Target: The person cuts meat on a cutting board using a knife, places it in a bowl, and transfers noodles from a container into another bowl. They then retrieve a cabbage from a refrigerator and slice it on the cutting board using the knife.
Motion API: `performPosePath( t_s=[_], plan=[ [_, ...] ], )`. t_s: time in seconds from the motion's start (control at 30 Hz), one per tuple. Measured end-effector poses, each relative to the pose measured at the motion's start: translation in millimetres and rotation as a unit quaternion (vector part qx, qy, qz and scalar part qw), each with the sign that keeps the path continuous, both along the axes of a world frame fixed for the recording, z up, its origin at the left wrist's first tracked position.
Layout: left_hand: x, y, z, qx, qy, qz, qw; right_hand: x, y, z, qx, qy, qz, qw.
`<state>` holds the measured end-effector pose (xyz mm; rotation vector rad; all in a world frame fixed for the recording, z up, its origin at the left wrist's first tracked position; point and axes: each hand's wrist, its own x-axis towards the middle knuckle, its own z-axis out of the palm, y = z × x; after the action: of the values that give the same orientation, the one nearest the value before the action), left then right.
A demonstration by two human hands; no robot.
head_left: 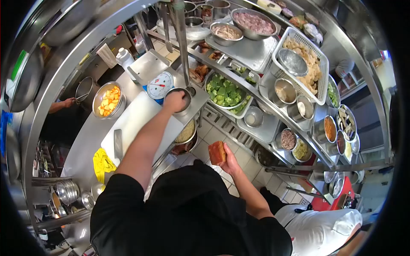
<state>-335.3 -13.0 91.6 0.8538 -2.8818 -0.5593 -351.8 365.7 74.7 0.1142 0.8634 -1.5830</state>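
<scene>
steel counter (87,138) w/ white cutting bd (136,117), metal bowl (120,112) w/ orange chunks (109,101), dial scale (160,84), yellow cloth (102,164)

You are standing in a commercial kitchen.
Beside you runs a steel worktop (86,149) with a white cutting board (137,109), a knife (118,144) and a dial scale (160,85); across from it, metal shelving (314,149) carries food in quantity: chopped green vegetables (224,90), raw meat (254,23), a perforated white basket (322,91) of pale pieces. Tiles (206,129) cover your floor, and a person in white (322,226) is at your right.
</scene>
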Motion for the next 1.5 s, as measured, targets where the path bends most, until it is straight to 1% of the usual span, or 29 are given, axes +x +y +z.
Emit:
performPosePath(
  t_s=[0.03,0.07,0.13,0.2,0.23,0.27,0.3,0.33,0.37,0.43,0.5,0.53,0.63,0.67,0.73,0.83,0.87,0.97,1.0,1.1,1.13,1.23,1.27,1.3,1.33,1.37,1.4,1.43,1.5],
  plan=[
    [3,-5,6,-0.024,0.024,0.007,0.999,1,1,0,-0.018,-0.018,-0.017,1.0],
    [11,-4,11,-0.016,0.036,-0.014,0.999,0,-1,1,-0.02,-0.028,-0.033,0.999],
    [31,-1,24,-0.002,0.063,-0.052,0.997,-10,-7,2,-0.027,-0.047,-0.029,0.998],
    [45,-10,7,-0.023,0.078,-0.124,0.989,-24,-18,0,-0.031,-0.056,-0.02,0.998],
    [47,-8,7,-0.032,0.087,-0.161,0.983,-34,-28,0,-0.051,-0.06,-0.014,0.997],
    [48,-7,6,-0.001,0.096,-0.102,0.99,-44,-38,-1,-0.068,-0.065,-0.01,0.995],
    [49,1,25,0.032,0.103,-0.044,0.993,-52,-46,-2,-0.083,-0.072,-0.008,0.994],
    [50,8,39,0.065,0.11,0.016,0.992,-59,-54,0,-0.072,-0.083,-0.003,0.994],
    [52,12,46,0.131,0.171,0.067,0.974,-67,-65,2,-0.062,-0.093,0.003,0.994],
    [55,26,71,0.179,0.244,0.104,0.947,-81,-87,5,-0.062,-0.111,0.021,0.992],
    [56,39,88,0.27,0.276,0.077,0.919,-88,-108,7,-0.082,-0.13,0.046,0.987],
    [57,46,93,0.314,0.294,0.065,0.901,-88,-118,13,-0.075,-0.149,0.04,0.985],
    [52,69,106,0.433,0.308,0.04,0.846,-87,-142,18,-0.088,-0.157,0.076,0.981],
    [49,71,106,0.446,0.304,0.041,0.841,-87,-149,13,-0.095,-0.154,0.085,0.98],
    [47,68,105,0.471,0.293,0.043,0.831,-82,-158,25,-0.087,-0.151,0.1,0.98],
    [46,48,97,0.406,0.332,0.072,0.849,-74,-167,39,-0.064,-0.162,0.105,0.979],
    [48,44,94,0.368,0.326,0.09,0.866,-73,-168,40,-0.065,-0.157,0.104,0.98],
    [56,65,109,0.255,0.267,0.081,0.926,-73,-172,36,-0.08,-0.135,0.097,0.983],
    [57,85,126,0.23,0.268,0.039,0.935,-74,-173,32,-0.086,-0.127,0.093,0.984],
    [68,116,130,0.109,0.266,-0.117,0.951,-79,-177,24,-0.084,-0.12,0.081,0.986],
    [69,115,129,0.104,0.297,-0.127,0.941,-81,-176,24,-0.077,-0.134,0.071,0.985],
    [71,83,122,0.185,0.293,0.047,0.937,-82,-168,32,-0.06,-0.168,0.049,0.983],
    [67,66,108,0.131,0.324,0.074,0.934,-83,-165,35,-0.056,-0.174,0.044,0.982],
    [62,50,94,0.093,0.327,0.094,0.936,-81,-166,38,-0.057,-0.182,0.044,0.981],
    [61,41,87,0.118,0.272,0.13,0.946,-80,-167,39,-0.054,-0.177,0.048,0.982],
    [60,18,43,0.086,0.286,0.073,0.952,-80,-165,37,-0.05,-0.172,0.056,0.982],
    [66,11,30,0.06,0.197,0.05,0.977,-80,-163,32,-0.051,-0.173,0.04,0.983],
    [74,16,23,-0.033,0.169,0.059,0.983,-76,-164,26,-0.05,-0.174,0.029,0.983],
    [105,26,35,-0.011,0.191,0.082,0.978,-65,-155,48,-0.014,-0.103,0.033,0.994]
  ],
)
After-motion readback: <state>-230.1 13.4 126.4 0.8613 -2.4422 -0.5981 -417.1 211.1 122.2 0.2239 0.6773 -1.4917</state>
